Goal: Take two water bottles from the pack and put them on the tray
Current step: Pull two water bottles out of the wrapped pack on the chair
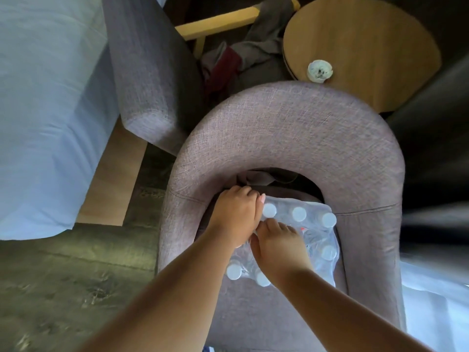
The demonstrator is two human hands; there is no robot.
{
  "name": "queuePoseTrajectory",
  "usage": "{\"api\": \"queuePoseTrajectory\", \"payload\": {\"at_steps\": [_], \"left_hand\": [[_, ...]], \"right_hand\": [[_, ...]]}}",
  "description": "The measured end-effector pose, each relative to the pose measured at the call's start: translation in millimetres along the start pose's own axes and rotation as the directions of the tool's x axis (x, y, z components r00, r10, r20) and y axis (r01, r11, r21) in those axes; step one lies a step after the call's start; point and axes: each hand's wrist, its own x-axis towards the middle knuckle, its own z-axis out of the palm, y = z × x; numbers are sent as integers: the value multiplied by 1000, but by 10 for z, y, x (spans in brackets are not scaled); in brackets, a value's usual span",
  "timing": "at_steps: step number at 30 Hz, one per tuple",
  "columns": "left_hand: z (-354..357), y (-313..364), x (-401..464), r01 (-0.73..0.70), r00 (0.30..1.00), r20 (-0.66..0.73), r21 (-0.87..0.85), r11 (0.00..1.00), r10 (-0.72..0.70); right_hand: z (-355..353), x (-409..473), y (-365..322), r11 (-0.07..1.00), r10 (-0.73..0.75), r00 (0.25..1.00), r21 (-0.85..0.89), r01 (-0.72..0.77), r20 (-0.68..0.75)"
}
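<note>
Pack of water bottles (291, 237): shrink-wrapped in clear plastic, standing on the seat of a grey-mauve upholstered armchair (291, 133) with a curved backrest. White caps (299, 213) show through the film in rows; the bottles remain inside the wrap.

Left hand (234, 214): placed on the far left corner of the pack, palm down. Its fingers (243, 193) curl over the pack's edge toward the backrest, the thumb lying just beside a white cap. The fingers are bent and pressed on the film; whether they enclose a bottle cannot be told, as the tips are hidden.

Right hand (278, 246): laid on top of the pack, just beside and slightly nearer than the left hand, the two touching at the thumbs. Its fingers point toward the far row of caps and are bent down into the film; the grip itself is hidden beneath the hand, so its hold cannot be confirmed.

Surroundings: beyond both sets of fingers, past the backrest, stands a round wooden worktop (360, 47) carrying a small white cup (319, 70). To the left of the fingers, well apart, lies a bed with a pale blue sheet (45, 110). Crumpled clothing (253, 49) lies behind the chair. The picture is blurred at its right edge.
</note>
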Motion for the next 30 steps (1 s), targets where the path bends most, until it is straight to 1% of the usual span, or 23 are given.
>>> {"api": "queuePoseTrajectory", "payload": {"at_steps": [2,5,9,13,16,19,22,25,26,28,30], "left_hand": [[5,-8,3,-1,1000,-11,-11,1000,1],[23,-20,0,12,1000,-28,-23,1000,-13],[19,-7,2,14,1000,-23,-32,999,-15],[7,-15,-14,8,999,44,5,1000,-9],[-1,-23,-1,44,998,52,-43,998,-42],[17,-18,-8,50,996,72,-66,997,-46],[35,-29,4,72,995,75,-71,995,-67],[30,-10,8,77,994,78,-62,995,-72],[21,3,3,80,993,86,-60,995,-75],[5,20,-6,95,990,107,-60,994,-88],[-8,16,1,109,988,114,-68,992,-100]], "right_hand": [[116,-22,-5,999,-44,992,-32,40,-117],[182,-41,-12,998,-55,981,-29,50,-185],[120,-53,39,994,-59,974,82,79,-219],[-30,-81,85,985,-37,970,153,76,-241],[-179,-190,108,968,-68,966,217,124,-249],[-364,-441,233,953,-102,964,254,165,-244],[-407,-770,527,951,-177,963,217,221,-204],[-307,-1014,803,933,-338,936,91,347,-103],[-270,-1047,844,927,-369,927,43,372,-66],[-210,-1049,843,925,-380,925,-34,379,-24],[-171,-1020,775,931,-361,933,-71,359,-10]]}}
